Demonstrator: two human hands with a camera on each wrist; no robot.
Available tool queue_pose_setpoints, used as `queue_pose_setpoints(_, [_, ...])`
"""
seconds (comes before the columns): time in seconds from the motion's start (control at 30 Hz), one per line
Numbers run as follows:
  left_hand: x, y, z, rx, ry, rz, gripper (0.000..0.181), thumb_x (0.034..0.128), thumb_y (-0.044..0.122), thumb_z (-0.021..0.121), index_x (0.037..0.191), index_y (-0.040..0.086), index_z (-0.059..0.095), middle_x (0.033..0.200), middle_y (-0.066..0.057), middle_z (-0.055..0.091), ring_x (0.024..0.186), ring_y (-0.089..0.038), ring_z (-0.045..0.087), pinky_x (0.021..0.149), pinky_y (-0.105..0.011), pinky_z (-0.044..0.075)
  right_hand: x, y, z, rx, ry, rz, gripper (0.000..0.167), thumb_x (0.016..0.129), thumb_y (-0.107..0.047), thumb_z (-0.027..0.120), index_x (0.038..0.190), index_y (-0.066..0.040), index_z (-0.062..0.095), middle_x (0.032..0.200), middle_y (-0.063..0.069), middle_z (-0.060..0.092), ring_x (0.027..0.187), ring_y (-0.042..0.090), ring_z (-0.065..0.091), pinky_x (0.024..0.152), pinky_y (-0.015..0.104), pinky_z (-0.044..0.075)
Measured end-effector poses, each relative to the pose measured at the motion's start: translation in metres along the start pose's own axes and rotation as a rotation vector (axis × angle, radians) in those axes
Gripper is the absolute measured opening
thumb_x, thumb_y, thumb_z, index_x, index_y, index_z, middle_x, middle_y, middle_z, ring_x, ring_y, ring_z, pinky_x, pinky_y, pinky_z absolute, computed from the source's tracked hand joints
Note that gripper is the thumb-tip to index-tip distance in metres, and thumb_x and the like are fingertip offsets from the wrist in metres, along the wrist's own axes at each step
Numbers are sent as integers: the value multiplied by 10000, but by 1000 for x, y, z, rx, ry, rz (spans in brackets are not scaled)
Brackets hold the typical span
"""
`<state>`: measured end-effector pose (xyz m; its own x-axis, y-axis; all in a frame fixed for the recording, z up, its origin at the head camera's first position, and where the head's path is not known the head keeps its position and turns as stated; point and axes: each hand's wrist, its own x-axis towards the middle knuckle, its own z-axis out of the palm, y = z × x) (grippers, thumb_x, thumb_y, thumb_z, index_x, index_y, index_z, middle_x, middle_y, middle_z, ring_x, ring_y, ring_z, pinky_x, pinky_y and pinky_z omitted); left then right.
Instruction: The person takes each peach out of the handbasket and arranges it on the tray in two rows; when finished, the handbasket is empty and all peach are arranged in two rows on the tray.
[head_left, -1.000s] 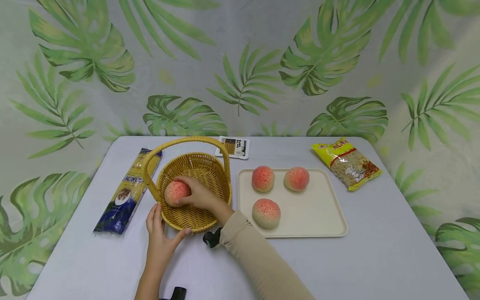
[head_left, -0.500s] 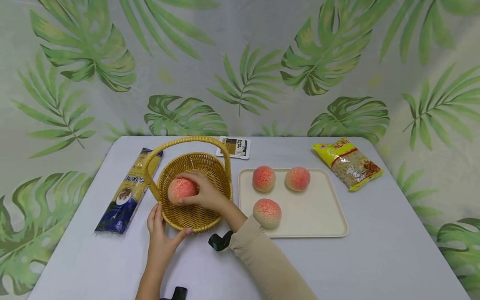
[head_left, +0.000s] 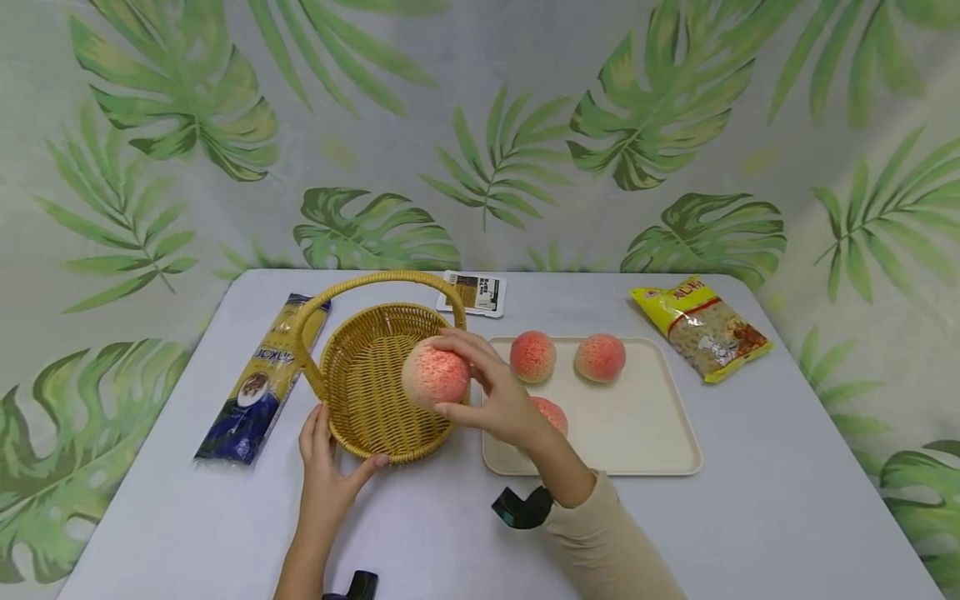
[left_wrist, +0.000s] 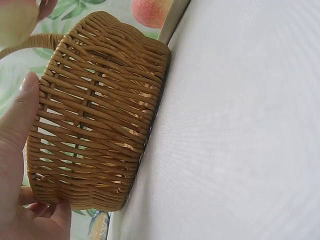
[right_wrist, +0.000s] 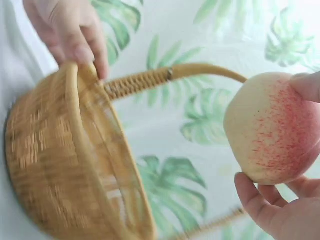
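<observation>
My right hand [head_left: 501,402] grips a pink and cream peach [head_left: 429,377] between thumb and fingers, above the right rim of a round wicker basket [head_left: 363,408] with a tall arched handle. The right wrist view shows the held peach [right_wrist: 270,130] apart from the basket's rim. My left hand [head_left: 327,479] holds the basket's near-left rim, thumb at the front and fingers at the left side. In the left wrist view the woven basket wall [left_wrist: 95,115] stands upright on the table. The visible inside of the basket holds nothing.
To the right, a cream tray [head_left: 637,425] bears a peach [head_left: 532,357], another peach [head_left: 600,358] and a third peach [head_left: 552,412] partly behind my right hand. A blue-gold packet [head_left: 258,387] lies left, a small white packet [head_left: 474,294] behind, a yellow bag [head_left: 701,329] far right.
My right hand has lifted the peach up out of the basket and moved it right, over the rim. The left hand stays on the basket.
</observation>
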<state>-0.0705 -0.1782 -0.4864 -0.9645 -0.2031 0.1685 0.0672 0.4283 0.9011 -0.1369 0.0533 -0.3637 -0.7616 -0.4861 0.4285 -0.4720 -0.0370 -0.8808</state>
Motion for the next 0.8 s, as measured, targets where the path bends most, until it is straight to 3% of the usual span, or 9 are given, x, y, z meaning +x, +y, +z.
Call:
queue_pose_setpoints(0.17, [0,0,1,-7,-4,-5,1079,674,175,798,1449,81,53,1447,-88,5,1304,-302,160,1052,-392,217,-31,14,-35,3,124,-4,646,685,124,698,1265,-14,450,1342,163,318,1190,253,373,835,317,490])
queue_pose_setpoints(0.27, [0,1,1,-8,-3,-5,1083,672,169,799,1448,77,49,1447,-88,3,1305,-305,159,1054,-393,214,-48,15,-52,-46,202,22,656,678,156,685,1268,-1,443,1321,150,351,1169,232,389,845,282,481])
queue_pose_setpoints(0.33, [0,1,1,-6,-3,-9,1086,670,168,800,1448,77,47,1447,-93,-1,1304,-310,157,1055,-397,214,-60,15,-61,-112,259,34,653,674,175,676,1262,28,433,1302,170,372,1175,189,382,936,237,399])
queue_pose_setpoints(0.47, [0,1,1,-4,-8,-21,1089,673,182,799,1448,77,42,1448,-93,-8,1306,-301,153,1055,-382,214,-84,21,-78,-191,354,72,650,681,200,647,1265,89,383,1265,244,359,1129,108,393,894,171,395])
queue_pose_setpoints(0.57, [0,1,0,-7,-12,-26,1088,677,189,797,1447,75,36,1448,-90,-14,1307,-302,148,1056,-385,210,-103,32,-90,-243,417,134,648,707,173,647,1283,82,365,1271,236,347,1115,73,377,852,132,393])
queue_pose_setpoints(0.8, [0,1,0,-7,-9,-23,1082,681,191,794,1448,79,39,1447,-96,-10,1304,-309,157,1058,-399,208,-132,50,-102,-313,523,385,625,748,57,682,1298,23,387,1280,124,382,1083,36,360,828,143,368])
